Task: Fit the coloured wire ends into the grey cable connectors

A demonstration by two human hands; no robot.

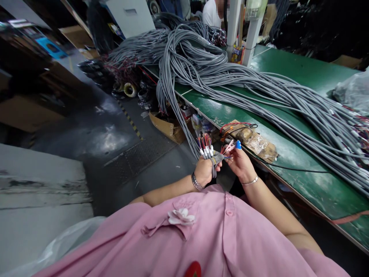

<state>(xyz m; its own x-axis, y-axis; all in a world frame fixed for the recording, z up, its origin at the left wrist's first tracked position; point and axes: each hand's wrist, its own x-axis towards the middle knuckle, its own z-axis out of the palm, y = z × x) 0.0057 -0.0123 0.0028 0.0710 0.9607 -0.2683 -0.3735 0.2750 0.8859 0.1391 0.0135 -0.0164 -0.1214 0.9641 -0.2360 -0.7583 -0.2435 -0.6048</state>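
My left hand [204,170] is closed around a bunch of grey cables [212,154]. Their cut ends point upward, with white collars and thin red, blue and dark wires [205,141] fanning out. A grey cover wraps my left thumb. One cable end leans toward my right hand [240,163], its thin red and blue wires spread beside the fingers. A blue cover [238,144] caps the right thumb. The right fingers are bent together next to these wires, by a small pale pink piece [230,146]; what exactly they pinch is too small to tell.
Long grey cables [196,57] lie heaped over the green table [302,69] and hang off its near edge. A taped cardboard piece [253,140] with cords sits at that edge. Below is an open carton [167,127]. A person in white [211,13] is behind the heap.
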